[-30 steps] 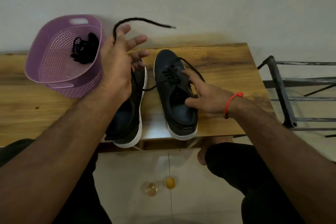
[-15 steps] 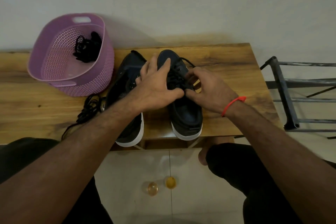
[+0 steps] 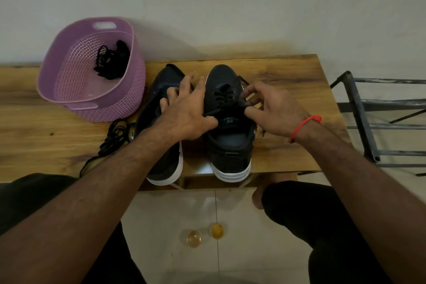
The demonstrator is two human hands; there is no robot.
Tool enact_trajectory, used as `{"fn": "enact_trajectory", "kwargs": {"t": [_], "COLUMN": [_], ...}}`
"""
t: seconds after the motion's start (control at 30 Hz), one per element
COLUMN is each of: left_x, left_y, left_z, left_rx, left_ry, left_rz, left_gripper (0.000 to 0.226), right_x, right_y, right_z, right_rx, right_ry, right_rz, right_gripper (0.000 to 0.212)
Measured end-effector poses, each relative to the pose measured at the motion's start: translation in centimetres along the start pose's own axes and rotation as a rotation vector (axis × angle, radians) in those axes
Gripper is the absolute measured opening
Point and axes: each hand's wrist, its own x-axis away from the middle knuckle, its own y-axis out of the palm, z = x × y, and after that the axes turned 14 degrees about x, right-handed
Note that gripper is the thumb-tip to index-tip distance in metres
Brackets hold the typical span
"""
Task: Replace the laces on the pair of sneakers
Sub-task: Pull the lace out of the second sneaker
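The right sneaker stands on the wooden surface, and your right hand pinches its black lace at the tongue. Your left hand lies between both shoes, thumb touching a lace end; if its grip closes on it, I cannot tell. It covers much of the left sneaker. A loose lace lies beside that shoe, near the purple basket holding more laces.

Metal rack beside wooden table
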Motion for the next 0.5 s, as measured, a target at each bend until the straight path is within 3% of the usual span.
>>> {"fn": "enact_trajectory", "kwargs": {"t": [0.3,0.4,0.5], "left_x": [1.2,1.2,0.9], "left_y": [0.1,-0.6,-1.0], "left_z": [0.6,0.7,0.7], "left_rx": [0.073,0.105,0.164], "left_ry": [0.145,0.149,0.174], "left_rz": [-0.155,-0.104,-0.031], "left_gripper": [0.079,0.062,0.037], "right_x": [0.4,0.4,0.5], "right_y": [-1.4,-1.5,-1.3], "right_z": [0.4,0.2,-0.1], "right_rx": [-0.02,0.007,0.003], "right_ry": [-0.062,-0.069,-0.113], "right_rz": [-0.319,-0.276,-0.124], "right_gripper": [0.036,0.035,0.026]}}
